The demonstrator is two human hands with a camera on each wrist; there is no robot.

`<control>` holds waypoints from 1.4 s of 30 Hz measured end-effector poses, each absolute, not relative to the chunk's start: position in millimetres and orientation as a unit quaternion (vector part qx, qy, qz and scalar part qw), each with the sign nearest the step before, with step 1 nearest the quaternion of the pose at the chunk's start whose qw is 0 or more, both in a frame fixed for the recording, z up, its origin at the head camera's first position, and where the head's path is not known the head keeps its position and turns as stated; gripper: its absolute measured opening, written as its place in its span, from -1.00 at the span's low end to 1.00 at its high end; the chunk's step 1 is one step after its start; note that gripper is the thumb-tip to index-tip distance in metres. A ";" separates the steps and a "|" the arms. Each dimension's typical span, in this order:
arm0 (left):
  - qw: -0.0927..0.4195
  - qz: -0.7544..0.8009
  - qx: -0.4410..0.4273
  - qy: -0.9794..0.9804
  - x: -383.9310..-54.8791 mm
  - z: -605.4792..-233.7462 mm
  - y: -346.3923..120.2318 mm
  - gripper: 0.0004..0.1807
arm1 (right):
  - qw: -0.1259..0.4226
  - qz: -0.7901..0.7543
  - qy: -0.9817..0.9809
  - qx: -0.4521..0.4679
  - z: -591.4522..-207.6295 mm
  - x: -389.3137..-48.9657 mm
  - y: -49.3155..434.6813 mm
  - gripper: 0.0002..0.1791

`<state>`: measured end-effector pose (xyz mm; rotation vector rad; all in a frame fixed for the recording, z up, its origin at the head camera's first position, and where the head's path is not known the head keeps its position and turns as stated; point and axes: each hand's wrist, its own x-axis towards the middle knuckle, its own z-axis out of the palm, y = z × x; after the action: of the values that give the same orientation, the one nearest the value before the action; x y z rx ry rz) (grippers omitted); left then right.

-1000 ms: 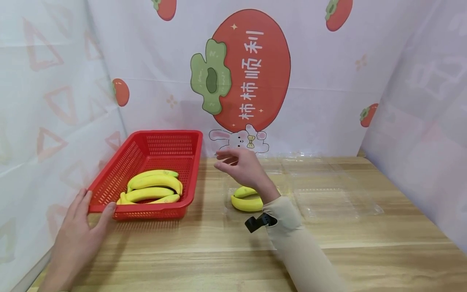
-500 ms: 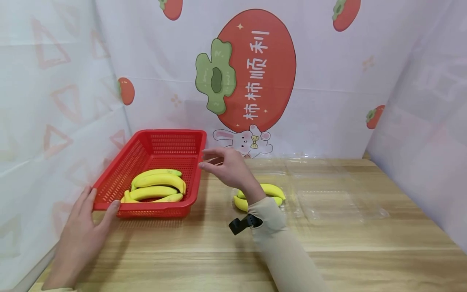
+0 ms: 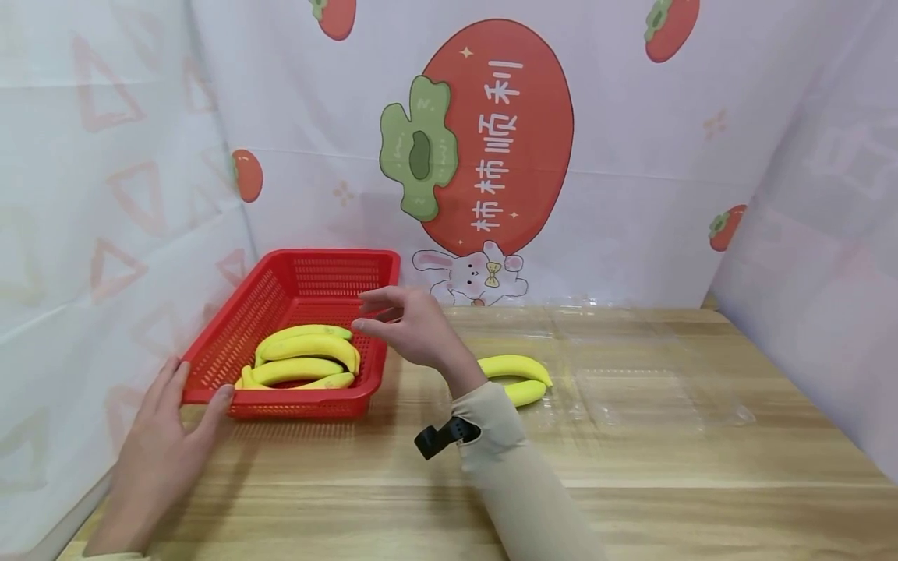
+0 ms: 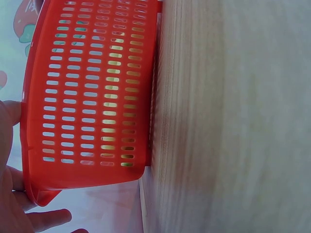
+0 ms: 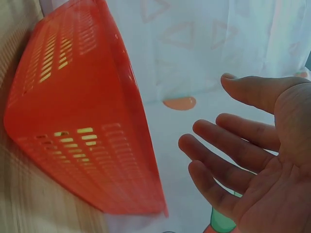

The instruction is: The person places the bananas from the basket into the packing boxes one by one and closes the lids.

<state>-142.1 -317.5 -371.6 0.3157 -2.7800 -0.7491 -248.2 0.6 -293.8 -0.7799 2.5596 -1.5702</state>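
right hand (image 3: 414,323): hanging above the right rim of the basket, apart from it. fingers spread in a loose curve, thumb well away from them, nothing in the grasp. the right wrist feed gives me the same reading, palm bare.

left hand (image 3: 161,448): holding the near left corner of the red perforated plastic basket (image 3: 316,396), thumb on the near rim, fingers along the left side.

inside the basket, at least four yellow bananas (image 3: 310,347) lie side by side in the near half, the rearmost greenish at its right tip, the front one partly hidden by the near wall.

notes on the pick, my judgement: i would bring the right hand down over the second banana from the back, which looks the freest, thumb on its near side, fingers on its far side, gripping mid-length. lift straight up until the rim is cleared, so neighbours are not dragged. left hand should keep the corner steady.

further right, on the wooden table (image 3: 393,506), a pair of bananas (image 3: 522,368) sits among clear plastic packaging (image 3: 634,393); its edges are too faint for me to separate the compartments.
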 end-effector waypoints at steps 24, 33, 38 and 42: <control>0.115 -0.256 0.125 -0.951 -143.9 -370.5 -315.9 0.07 | 0.055 -0.521 0.805 -0.278 -297.2 -231.4 -52.0 -0.49; 0.115 -0.259 0.120 -0.951 -143.3 -371.7 -315.3 0.07 | 0.051 -0.517 0.808 -0.277 -299.7 -232.0 -52.6 -0.49; 0.116 -0.262 0.117 -0.951 -142.1 -372.1 -315.6 0.06 | 0.046 -0.514 0.813 -0.269 -302.6 -233.1 -52.9 -0.48; 0.117 -0.260 0.122 -0.951 -143.1 -371.9 -315.9 0.06 | 0.044 -0.519 0.812 -0.264 -305.4 -234.6 -55.5 -0.48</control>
<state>-143.1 -315.9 -371.9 0.3576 -2.7818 -0.7610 -234.6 -55.5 -305.4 -0.8058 2.4808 -1.5879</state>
